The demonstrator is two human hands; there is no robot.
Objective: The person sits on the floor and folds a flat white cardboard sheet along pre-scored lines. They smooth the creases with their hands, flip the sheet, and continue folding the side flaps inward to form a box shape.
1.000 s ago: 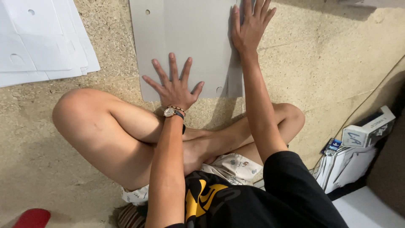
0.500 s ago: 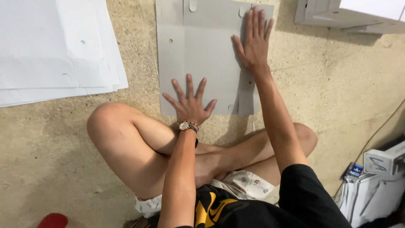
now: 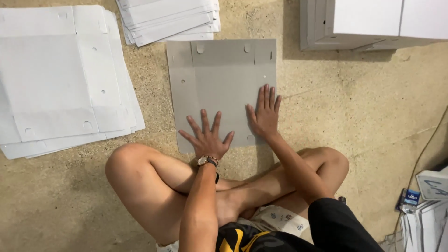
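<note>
On the concrete floor [image 3: 354,121], directly in front of a person seated cross-legged, a grey flat cardboard sheet [image 3: 219,70] lies unfolded, its notched flaps and punched holes visible along the far edge and sides. The left hand [image 3: 207,139] rests palm down on the near edge of the sheet, fingers spread wide, with a wristwatch [image 3: 207,161] on the wrist; its grip is fully open and encloses nothing, only pressing flat. The right hand [image 3: 264,114] likewise lies flat on the near right part of the sheet, fingers extended and close together, grip open, holding nothing. Both palms touch the sheet; neither lifts a flap. To the left, a stack of white flat sheets [image 3: 60,79] of similar cut is spread on the floor, well apart from the grey one; a second white stack [image 3: 168,18] lies beyond the sheet's far left corner, just beside it. At upper right stand assembled grey-and-white boxes [image 3: 373,23]. At the right margin, a cluster of papers and small cartons [image 3: 427,205] sits near a cable. As far as can be judged, the work on this sheet is at an early stage: it is laid out and flattened, no fold or crease is raised yet, and every side remains to be turned up, while the stacks suggest many sheets left.
</note>
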